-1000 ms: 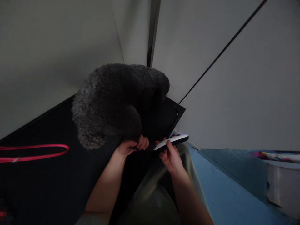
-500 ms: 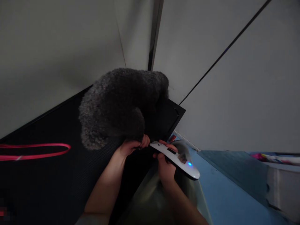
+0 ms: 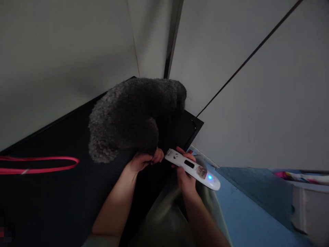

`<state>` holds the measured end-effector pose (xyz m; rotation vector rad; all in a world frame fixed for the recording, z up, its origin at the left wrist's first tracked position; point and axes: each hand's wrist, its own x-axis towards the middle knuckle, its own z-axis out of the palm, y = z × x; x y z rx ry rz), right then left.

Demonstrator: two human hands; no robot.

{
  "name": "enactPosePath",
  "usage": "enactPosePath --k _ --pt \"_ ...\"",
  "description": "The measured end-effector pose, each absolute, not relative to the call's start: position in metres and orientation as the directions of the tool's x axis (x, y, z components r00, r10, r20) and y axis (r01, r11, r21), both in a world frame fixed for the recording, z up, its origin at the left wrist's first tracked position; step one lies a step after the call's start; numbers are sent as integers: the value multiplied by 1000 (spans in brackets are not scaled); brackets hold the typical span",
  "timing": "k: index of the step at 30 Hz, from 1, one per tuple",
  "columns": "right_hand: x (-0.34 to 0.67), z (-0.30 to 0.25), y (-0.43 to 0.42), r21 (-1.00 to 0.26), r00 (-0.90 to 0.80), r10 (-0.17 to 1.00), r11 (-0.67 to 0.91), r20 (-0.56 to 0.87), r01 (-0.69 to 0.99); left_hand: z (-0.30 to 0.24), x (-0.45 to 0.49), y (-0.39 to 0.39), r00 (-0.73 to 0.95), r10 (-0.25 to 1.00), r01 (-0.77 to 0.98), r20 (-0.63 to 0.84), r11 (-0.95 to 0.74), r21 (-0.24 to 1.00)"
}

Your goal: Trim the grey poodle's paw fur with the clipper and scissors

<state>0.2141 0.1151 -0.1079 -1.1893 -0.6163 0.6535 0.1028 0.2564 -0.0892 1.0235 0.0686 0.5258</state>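
A curly grey dog point(image 3: 125, 113) is on a black table point(image 3: 64, 199), its rear toward me and its head end by the wall corner. My left hand point(image 3: 147, 159) is closed around the lower part of one of its hind legs; the paw is mostly hidden by my fingers. In my right hand point(image 3: 185, 178) is a white hair clipper point(image 3: 191, 168) with a glowing blue light and a dark switch on top. Its blade end points left, close to my left fingertips, with a small gap between them.
A red strap loop point(image 3: 59, 163) lies on the table at the left. Pale walls point(image 3: 244, 113) rise behind the dog. To the right are a blue floor point(image 3: 236, 212) and a whitish bin point(image 3: 311, 209) with colourful packaging point(image 3: 295, 175) at its top.
The clipper has rolled so its top face turns more toward me, and my right hand has shifted slightly right. My left hand keeps its hold on the leg.
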Motion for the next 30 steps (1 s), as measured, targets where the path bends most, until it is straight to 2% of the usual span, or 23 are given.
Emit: enactPosePath --k 4,9,13,17,21,24,30 --pt "229 -109 118 -921 753 653 338 82 -193 -86 104 254 882 431 -382 188 424 821" --pt "238 -106 121 -929 594 803 249 41 -273 -88 102 255 886 424 -377 188 423 824" --pt "241 -104 124 -926 574 819 224 9 -304 -91 100 256 892 427 -342 150 420 841" --pt "247 -104 130 -921 494 864 112 -96 -373 -97 96 259 885 454 -288 103 360 887" --pt "261 -103 138 -881 545 805 58 -237 -469 -102 93 261 870 485 -277 91 326 904" --pt "273 -100 146 -859 490 816 -15 -306 -512 -102 94 260 862 498 -290 96 329 899" --pt "280 -89 171 -857 385 833 -185 -397 -481 -99 95 259 874 471 -307 120 342 888"
